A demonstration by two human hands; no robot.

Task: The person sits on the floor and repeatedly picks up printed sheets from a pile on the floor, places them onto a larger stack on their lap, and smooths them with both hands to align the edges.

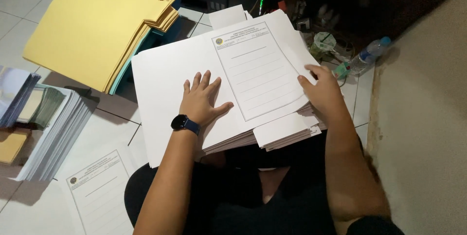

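The person sits on the floor with a big white paper stack (165, 89) on their lap. The left hand (202, 101) lies flat, fingers spread, likely so the pile cannot slide. At three o'clock the right hand (321, 89) pinches the edge of the top printed sheet (258, 74). Yellow folders (97, 21) wait at ten o'clock.

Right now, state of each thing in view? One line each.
left hand: flat, fingers spread, pressing on white paper stack
right hand: gripping edge of top printed form
white paper stack: uneven, sheets fanned out on lap
yellow folders: stacked, slightly offset
plastic bottle: lying on floor, capped
loose form: flat on floor
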